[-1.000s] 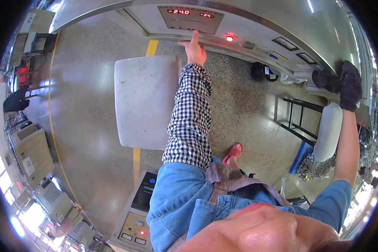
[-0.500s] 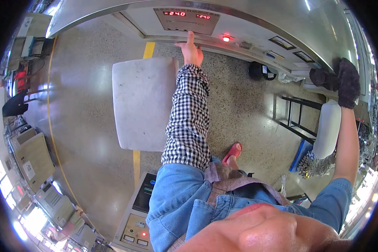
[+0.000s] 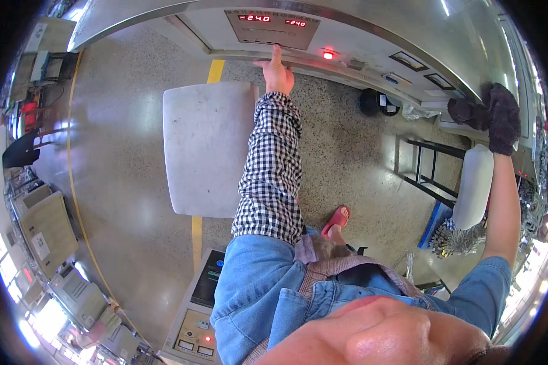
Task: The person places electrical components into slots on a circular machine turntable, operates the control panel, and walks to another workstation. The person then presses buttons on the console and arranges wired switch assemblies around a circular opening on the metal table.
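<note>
Both arms (image 3: pixel 504 207) outstretched, left hand (image 3: pixel 278 78) pointing (bare), right hand (image 3: pixel 503 118) gloved

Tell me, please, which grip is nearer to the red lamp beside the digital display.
Left. The bare left grip is to the left of the red lamp, slightly lower in the picture; the gloved right grip is much farther, to its right.

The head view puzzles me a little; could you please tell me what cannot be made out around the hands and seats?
Head view: how the right hand is shaped, and whether it holds anything; the dark glove covers it.
Head view: whether the left hand presses a button on the control panel; the hand itself covers the spot.
Head view: whatever supports the wide grey seat; the cushioned top hides it.
</note>
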The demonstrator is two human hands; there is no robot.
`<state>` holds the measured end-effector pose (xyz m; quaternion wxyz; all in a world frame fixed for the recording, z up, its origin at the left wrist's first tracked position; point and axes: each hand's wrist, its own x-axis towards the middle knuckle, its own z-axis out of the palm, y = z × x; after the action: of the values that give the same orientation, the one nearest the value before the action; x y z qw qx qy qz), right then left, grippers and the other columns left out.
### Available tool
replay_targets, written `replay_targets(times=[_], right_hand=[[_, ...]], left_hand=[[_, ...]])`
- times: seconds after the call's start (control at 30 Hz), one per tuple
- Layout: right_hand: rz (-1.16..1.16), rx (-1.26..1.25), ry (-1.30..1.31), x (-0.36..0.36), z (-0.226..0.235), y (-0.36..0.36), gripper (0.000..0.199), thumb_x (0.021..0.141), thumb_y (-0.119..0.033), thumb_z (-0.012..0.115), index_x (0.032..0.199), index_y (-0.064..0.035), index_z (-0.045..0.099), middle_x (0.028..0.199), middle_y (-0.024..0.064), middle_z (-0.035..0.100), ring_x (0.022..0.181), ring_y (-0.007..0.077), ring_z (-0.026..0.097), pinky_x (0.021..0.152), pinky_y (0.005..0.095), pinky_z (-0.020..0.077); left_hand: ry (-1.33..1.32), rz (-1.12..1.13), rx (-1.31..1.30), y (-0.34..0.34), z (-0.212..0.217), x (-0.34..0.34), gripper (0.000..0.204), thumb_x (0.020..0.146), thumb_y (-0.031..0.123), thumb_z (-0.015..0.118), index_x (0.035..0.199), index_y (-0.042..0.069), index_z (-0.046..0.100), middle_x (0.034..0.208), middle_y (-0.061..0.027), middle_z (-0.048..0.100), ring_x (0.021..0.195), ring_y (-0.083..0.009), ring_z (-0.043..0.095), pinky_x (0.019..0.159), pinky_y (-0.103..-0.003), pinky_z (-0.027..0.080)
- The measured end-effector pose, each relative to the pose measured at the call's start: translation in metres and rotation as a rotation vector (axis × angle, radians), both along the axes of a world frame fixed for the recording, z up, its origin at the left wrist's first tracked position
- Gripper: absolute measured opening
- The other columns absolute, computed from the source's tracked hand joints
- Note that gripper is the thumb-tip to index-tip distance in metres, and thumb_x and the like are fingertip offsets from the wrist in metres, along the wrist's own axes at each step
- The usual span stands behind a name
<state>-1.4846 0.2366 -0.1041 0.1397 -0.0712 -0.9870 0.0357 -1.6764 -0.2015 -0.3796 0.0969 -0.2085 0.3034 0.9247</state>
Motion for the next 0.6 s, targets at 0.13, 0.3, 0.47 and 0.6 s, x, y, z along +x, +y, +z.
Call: replay_targets(times=[0.13, 0.3, 0.47, 0.6], right_hand=[[-0.003, -0.269, 0.109, -0.001, -0.007, 0.004, 0.037, 0.095, -0.023, 0.049, 0.122, 0.0001, 0.058, 0.123, 0.0144, 0.059, 0.114, 0.0239, 0.056, 0.1, 0.0344, 0.0409], [0.031, -0.355, 0.167, 0.0, -0.012, 0.011, 0.035, 0.094, -0.026, 0.05, 0.116, -0.0016, 0.063, 0.118, 0.0141, 0.063, 0.111, 0.0251, 0.058, 0.098, 0.0347, 0.0413], [0.028, -0.255, 0.159, 0.001, -0.011, 0.014, 0.032, 0.094, -0.022, 0.052, 0.115, -0.0005, 0.063, 0.117, 0.0137, 0.063, 0.109, 0.0245, 0.059, 0.098, 0.0345, 0.0418], [-0.022, -0.238, 0.097, 0.004, -0.011, 0.014, 0.036, 0.097, -0.019, 0.048, 0.125, 0.003, 0.055, 0.12, 0.0132, 0.061, 0.109, 0.0208, 0.058, 0.096, 0.0318, 0.0447]], left_hand=[[-0.012, -0.011, 0.009, 0.0, 0.0, 0.0, 0.124, 0.079, 0.032, 0.077, 0.143, 0.026, -0.029, 0.151, -0.0004, 0.02, 0.134, -0.0235, 0.024, 0.106, -0.051, 0.024], [-0.027, -0.012, -0.004, -0.001, -0.003, -0.001, 0.125, 0.078, 0.033, 0.077, 0.143, 0.025, -0.029, 0.151, 0.0002, 0.02, 0.134, -0.0236, 0.024, 0.105, -0.052, 0.025], [-0.07, -0.004, -0.028, 0.001, 0.0, -0.001, 0.128, 0.076, 0.035, 0.079, 0.143, 0.024, -0.029, 0.151, 0.0003, 0.019, 0.134, -0.0238, 0.023, 0.104, -0.051, 0.026], [-0.046, -0.016, -0.064, 0.003, 0.006, 0.002, 0.129, 0.073, 0.039, 0.08, 0.144, 0.023, -0.027, 0.152, 0.0, 0.018, 0.134, -0.0237, 0.024, 0.104, -0.049, 0.026]])
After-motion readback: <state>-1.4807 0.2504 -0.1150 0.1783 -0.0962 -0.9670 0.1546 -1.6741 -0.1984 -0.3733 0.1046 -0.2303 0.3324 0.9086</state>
